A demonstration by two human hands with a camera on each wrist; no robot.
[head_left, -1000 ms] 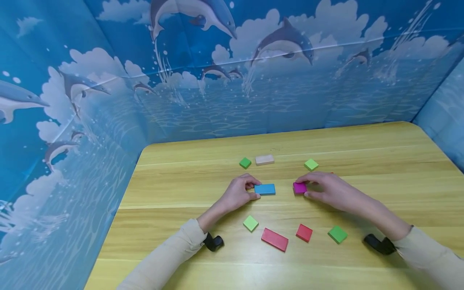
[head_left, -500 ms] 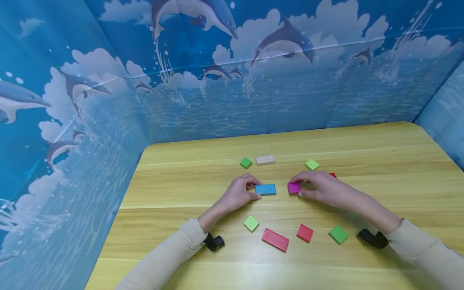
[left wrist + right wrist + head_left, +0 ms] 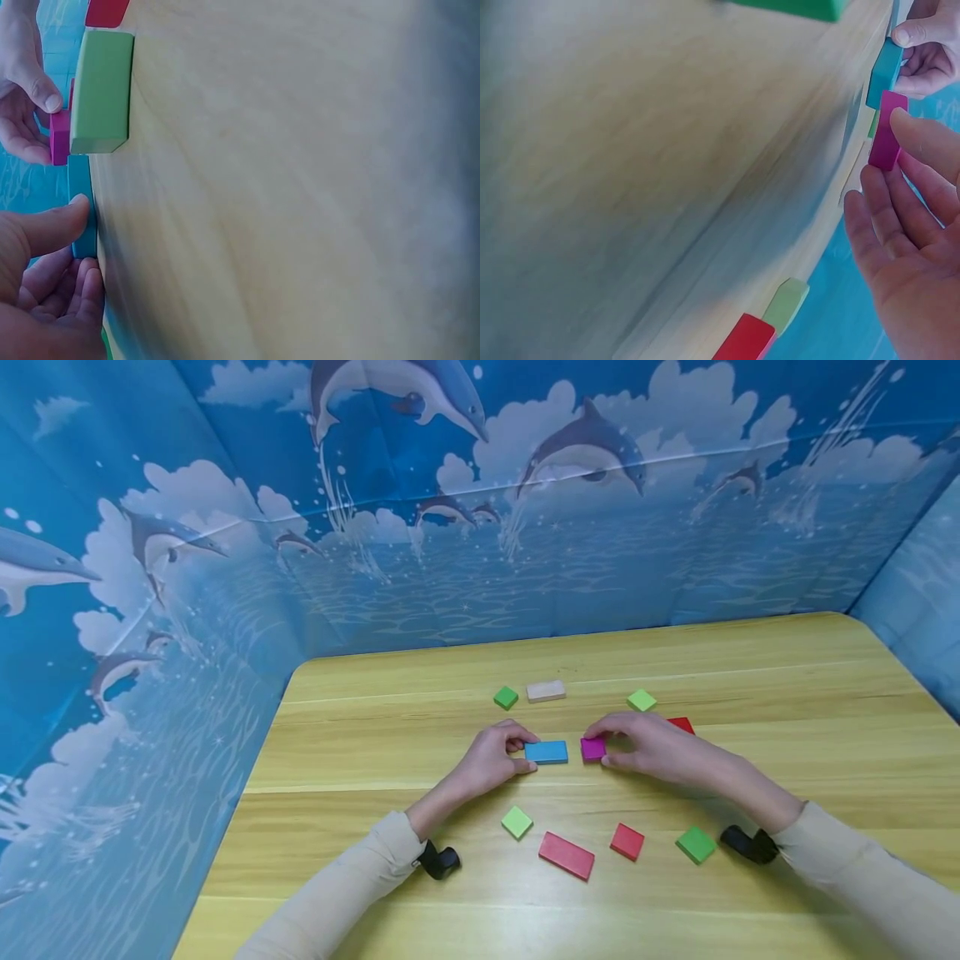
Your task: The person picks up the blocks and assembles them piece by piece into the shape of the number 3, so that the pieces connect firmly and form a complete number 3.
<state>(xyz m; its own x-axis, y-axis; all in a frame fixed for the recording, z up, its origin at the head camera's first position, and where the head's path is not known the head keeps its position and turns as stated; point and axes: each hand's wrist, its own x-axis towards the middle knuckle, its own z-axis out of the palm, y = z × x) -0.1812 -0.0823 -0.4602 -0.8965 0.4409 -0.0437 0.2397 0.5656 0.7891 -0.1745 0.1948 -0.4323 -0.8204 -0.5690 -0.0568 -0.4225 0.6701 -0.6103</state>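
My left hand (image 3: 495,755) pinches the left end of a flat blue rectangular block (image 3: 547,752) near the middle of the table. In the left wrist view the thumb lies on the near long side of that blue block (image 3: 82,229). My right hand (image 3: 651,745) pinches a small magenta block (image 3: 592,749) between thumb and fingers, a narrow gap to the right of the blue one. The right wrist view has the magenta block (image 3: 888,131) overlapping the blue block's end (image 3: 885,73), with my left hand (image 3: 928,45) beyond.
Behind the hands lie a green block (image 3: 506,697), a pale wooden block (image 3: 546,691), a light green block (image 3: 642,700) and a partly hidden red block (image 3: 682,725). In front are a light green block (image 3: 517,822), a red rectangle (image 3: 566,856), a red square (image 3: 627,842) and a green block (image 3: 696,844).
My right hand has moved left with the magenta block, closing most of its distance to the blue block and uncovering more of the red block behind. The left hand has stayed in place.
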